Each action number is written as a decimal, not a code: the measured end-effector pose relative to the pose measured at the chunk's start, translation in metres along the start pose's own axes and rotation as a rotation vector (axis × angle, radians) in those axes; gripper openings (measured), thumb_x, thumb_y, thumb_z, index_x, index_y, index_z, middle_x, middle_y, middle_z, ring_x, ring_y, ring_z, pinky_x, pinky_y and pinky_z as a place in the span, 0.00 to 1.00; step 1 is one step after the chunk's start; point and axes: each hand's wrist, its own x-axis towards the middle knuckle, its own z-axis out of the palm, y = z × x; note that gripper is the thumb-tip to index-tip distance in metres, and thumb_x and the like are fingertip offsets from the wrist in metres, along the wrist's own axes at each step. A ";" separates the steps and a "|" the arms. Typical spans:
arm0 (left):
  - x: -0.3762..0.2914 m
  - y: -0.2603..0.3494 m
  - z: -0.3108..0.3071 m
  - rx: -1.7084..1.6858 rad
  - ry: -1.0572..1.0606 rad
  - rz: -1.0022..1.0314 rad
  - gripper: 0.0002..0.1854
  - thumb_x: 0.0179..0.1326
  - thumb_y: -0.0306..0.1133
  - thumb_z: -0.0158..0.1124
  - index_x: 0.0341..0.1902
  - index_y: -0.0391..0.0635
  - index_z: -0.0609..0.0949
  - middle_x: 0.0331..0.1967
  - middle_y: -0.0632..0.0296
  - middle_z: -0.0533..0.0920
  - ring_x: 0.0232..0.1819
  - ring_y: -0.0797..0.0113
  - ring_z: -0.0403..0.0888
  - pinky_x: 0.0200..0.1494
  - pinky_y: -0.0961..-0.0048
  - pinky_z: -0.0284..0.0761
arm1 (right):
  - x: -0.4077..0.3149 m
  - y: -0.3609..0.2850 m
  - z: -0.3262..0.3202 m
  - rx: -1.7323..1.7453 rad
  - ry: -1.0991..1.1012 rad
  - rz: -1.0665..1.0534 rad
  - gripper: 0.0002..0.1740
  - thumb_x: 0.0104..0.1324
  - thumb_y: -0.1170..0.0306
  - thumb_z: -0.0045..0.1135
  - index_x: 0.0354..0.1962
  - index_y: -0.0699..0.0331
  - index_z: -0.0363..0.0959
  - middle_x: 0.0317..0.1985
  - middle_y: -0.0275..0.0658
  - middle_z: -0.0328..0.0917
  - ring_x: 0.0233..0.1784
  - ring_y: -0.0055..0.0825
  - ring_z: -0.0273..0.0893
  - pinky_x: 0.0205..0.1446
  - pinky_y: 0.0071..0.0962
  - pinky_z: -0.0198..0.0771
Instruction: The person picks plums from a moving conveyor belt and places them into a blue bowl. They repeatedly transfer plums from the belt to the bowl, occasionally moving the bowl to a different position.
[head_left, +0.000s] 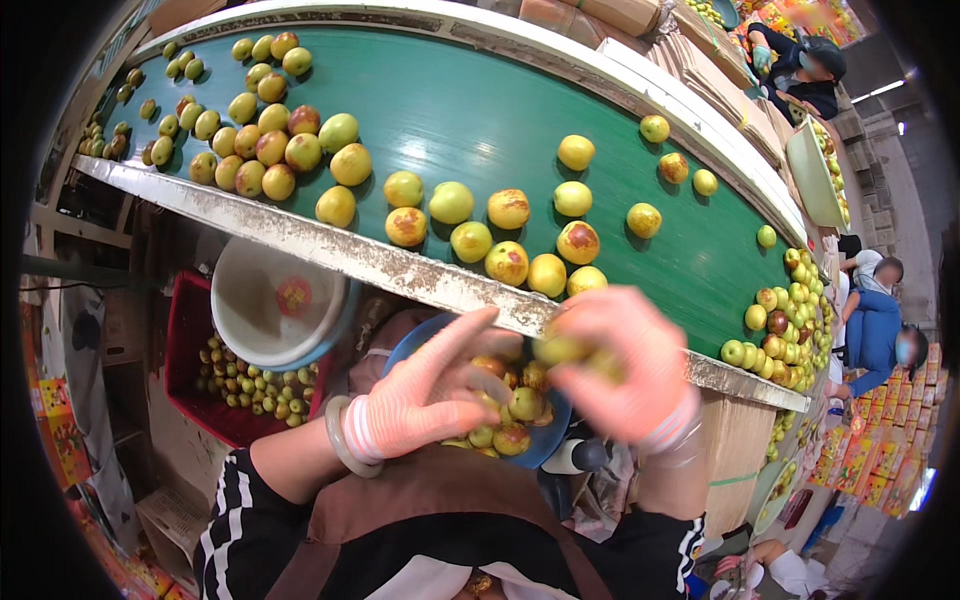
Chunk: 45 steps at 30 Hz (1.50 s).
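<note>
My right hand (630, 360), in a pink knit glove, is blurred and curls around several jujubes (574, 356) above the near ledge (300, 232) of the conveyor. Also gloved, my left hand (416, 397) has its fingers spread over a blue basin (553, 442) and shows nothing in its grasp. Inside that basin lies a heap of yellow-green and reddish jujubes (511, 439), partly hidden by both hands. More jujubes (506, 262) rest on the green belt (480, 105), with a row close to the ledge just beyond my hands.
A red crate (184, 360) of smaller jujubes stands at lower left, partly under a pale tub (255, 300). Jujubes pile up (787, 345) at the belt's right end. Flattened cardboard (712, 97) lines the far side. Several people, including one in blue (874, 337), are at right.
</note>
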 end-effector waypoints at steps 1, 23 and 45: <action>-0.001 0.000 -0.001 -0.183 -0.070 -0.061 0.44 0.60 0.22 0.61 0.76 0.43 0.49 0.68 0.51 0.64 0.55 0.61 0.75 0.53 0.65 0.77 | 0.000 -0.020 0.021 -0.058 -0.084 -0.081 0.20 0.46 0.77 0.64 0.40 0.60 0.76 0.39 0.44 0.78 0.42 0.41 0.80 0.46 0.36 0.77; -0.059 0.089 -0.035 1.742 0.093 0.706 0.22 0.43 0.16 0.66 0.47 0.38 0.79 0.44 0.52 0.81 0.42 0.50 0.80 0.45 0.62 0.75 | -0.001 0.021 -0.014 -0.214 0.264 0.323 0.27 0.48 0.71 0.70 0.47 0.65 0.74 0.42 0.40 0.79 0.38 0.25 0.76 0.45 0.25 0.72; 0.175 0.059 0.093 2.285 -1.095 0.012 0.17 0.49 0.27 0.63 0.46 0.54 0.82 0.50 0.59 0.78 0.51 0.52 0.78 0.50 0.60 0.78 | -0.121 -0.071 0.056 0.322 0.889 0.732 0.39 0.45 0.80 0.72 0.57 0.66 0.66 0.46 0.35 0.72 0.46 0.20 0.71 0.51 0.22 0.70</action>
